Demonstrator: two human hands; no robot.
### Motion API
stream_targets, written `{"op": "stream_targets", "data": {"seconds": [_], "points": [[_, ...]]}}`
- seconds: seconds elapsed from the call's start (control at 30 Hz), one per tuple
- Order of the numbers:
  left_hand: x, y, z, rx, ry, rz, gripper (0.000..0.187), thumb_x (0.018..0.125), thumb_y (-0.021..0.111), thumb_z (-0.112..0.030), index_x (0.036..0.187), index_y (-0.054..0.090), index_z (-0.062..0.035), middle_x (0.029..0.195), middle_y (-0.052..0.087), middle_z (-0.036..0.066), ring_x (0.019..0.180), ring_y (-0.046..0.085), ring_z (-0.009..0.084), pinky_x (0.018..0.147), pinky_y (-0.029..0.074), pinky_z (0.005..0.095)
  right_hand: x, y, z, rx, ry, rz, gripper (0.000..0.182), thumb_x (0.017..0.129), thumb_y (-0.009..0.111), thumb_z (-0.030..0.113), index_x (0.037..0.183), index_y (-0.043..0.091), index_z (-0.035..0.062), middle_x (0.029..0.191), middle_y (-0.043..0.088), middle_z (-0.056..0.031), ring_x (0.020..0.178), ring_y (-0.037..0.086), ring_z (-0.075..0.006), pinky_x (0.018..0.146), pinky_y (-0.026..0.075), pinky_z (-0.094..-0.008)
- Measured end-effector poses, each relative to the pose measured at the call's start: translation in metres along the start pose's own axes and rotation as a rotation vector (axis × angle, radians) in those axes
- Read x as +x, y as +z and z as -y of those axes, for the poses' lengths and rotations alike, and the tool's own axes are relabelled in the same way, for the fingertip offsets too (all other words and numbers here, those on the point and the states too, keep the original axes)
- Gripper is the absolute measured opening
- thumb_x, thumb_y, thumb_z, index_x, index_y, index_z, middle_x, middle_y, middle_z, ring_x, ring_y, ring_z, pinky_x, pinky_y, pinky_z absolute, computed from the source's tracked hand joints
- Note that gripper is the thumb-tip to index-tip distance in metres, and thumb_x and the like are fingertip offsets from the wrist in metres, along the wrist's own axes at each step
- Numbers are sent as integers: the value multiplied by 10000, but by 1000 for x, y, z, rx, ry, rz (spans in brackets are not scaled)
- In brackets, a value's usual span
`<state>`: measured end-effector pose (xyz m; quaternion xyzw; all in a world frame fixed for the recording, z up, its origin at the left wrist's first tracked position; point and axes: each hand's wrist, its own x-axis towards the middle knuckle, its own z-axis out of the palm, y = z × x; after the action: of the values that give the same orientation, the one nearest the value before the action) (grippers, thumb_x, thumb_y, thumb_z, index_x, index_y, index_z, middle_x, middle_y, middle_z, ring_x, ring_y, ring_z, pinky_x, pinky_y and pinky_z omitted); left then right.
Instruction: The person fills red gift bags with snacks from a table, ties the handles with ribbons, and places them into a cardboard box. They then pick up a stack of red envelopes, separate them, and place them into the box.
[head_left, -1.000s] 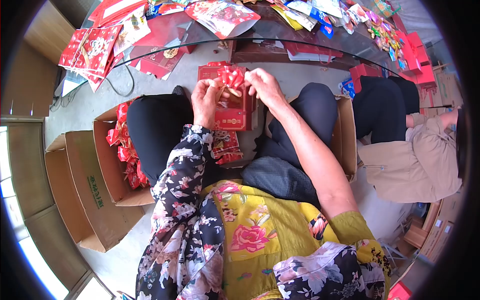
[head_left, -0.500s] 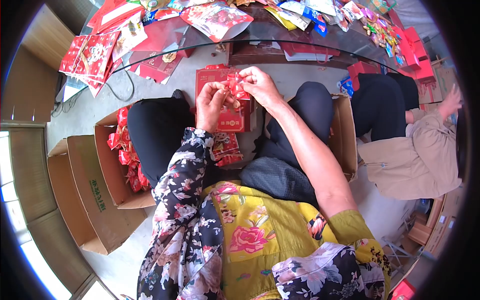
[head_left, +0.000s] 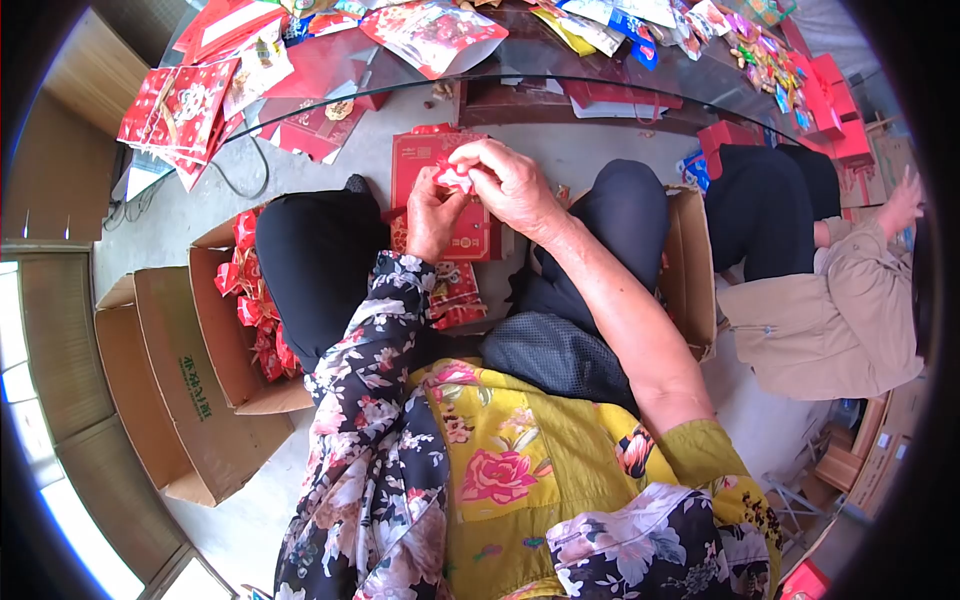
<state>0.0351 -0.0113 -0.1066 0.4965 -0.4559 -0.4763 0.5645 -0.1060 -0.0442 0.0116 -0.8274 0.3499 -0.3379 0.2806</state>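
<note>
Above the red box between my knees, both hands meet on a small red folded packet with pale patches. My left hand pinches it from the left and below. My right hand reaches over from the right, its thumb and forefinger closed on the upper side. My fingers cover much of the packet, so its full shape is hidden. Beneath them lies the flat red box with gold print. Nearer my lap are red printed packets.
A carton with several red packets stands left of my knee, beside another open carton. Another carton is at my right. A glass table edge crosses ahead, bearing colourful bags. Someone in a beige jacket sits right.
My hands have drawn closer together around the red packet and turned it. The right hand has shifted left over it, and its loose upper folds are now mostly covered.
</note>
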Motion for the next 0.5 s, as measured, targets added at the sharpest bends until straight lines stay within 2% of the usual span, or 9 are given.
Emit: {"op": "stream_targets", "data": {"seconds": [0.03, 0.07, 0.1, 0.2, 0.23, 0.3, 0.37, 0.4, 0.5], "points": [[0, 2, -7, -116, 0, -34, 245, 767, 703, 41, 1000, 637, 5, 894, 557, 65, 898, 580, 177, 783, 483, 300, -1, 1, 5, 139, 90, -79, 156, 904, 583, 10, 1053, 585, 58, 925, 654, -80, 836, 662, -172, 721, 528, -304], [-1, 2, -13, 11, 49, -71, 261, 741, 715, 49, 988, 641, 5, 909, 561, 93, 865, 591, 215, 760, 482, 308, -1, 1, 7, 277, 178, -158, 147, 900, 598, 23, 1040, 596, 68, 912, 666, -75, 819, 659, -154, 701, 524, -291], [-1, 2, -19, 12, 49, -72, 261, 741, 715, 49, 988, 641, 5, 909, 561, 93, 865, 591, 215, 760, 482, 308, 0, 0, 2, 274, 139, -239, 158, 919, 584, 24, 1074, 590, 54, 923, 674, -82, 802, 652, -116, 677, 517, -272], [-3, -1, -43, 285, 208, -145, 291, 726, 713, 64, 997, 631, -4, 942, 562, 102, 863, 597, 247, 761, 483, 311, 4, -4, -9, 387, 214, -390, 180, 934, 549, 20, 1114, 561, 19, 942, 674, -86, 806, 647, -119, 707, 529, -275], [-3, -2, -52, 287, 209, -144, 291, 726, 713, 64, 997, 631, -4, 942, 562, 102, 863, 597, 247, 761, 483, 311, 6, -8, -8, 437, 249, -415, 174, 935, 538, 21, 1107, 561, 15, 948, 668, -79, 779, 637, -118, 711, 525, -269], [-4, -6, -70, 311, 243, -175, 299, 727, 703, 72, 1003, 621, -7, 950, 564, 100, 868, 596, 253, 766, 484, 317, 3, -8, -19, 470, 303, -402, 217, 963, 520, 110, 1165, 545, 36, 1027, 656, -63, 806, 618, -88, 677, 466, -216], [-5, -16, -96, 317, 387, -213, 342, 718, 676, 99, 1037, 619, -10, 977, 570, 111, 906, 595, 245, 781, 481, 301, 3, -8, -23, 550, 371, -422, 215, 957, 521, 105, 1162, 542, 43, 1036, 658, -66, 793, 617, -90, 669, 467, -224], [-6, -22, -114, 290, 457, -250, 353, 714, 673, 106, 1043, 618, -14, 989, 573, 115, 916, 595, 246, 790, 478, 302, 4, -9, -23, 579, 391, -433, 215, 944, 518, 73, 1156, 542, 50, 1006, 650, -61, 736, 599, -78, 647, 480, -224], [-19, -58, -163, 213, 640, -417, 323, 727, 653, 113, 1025, 621, -8, 1033, 584, 128, 933, 594, 245, 824, 467, 303, 4, -6, -27, 645, 426, -408, 214, 950, 533, 116, 1152, 544, 48, 1018, 651, -61, 748, 605, -75, 648, 473, -210]]}}
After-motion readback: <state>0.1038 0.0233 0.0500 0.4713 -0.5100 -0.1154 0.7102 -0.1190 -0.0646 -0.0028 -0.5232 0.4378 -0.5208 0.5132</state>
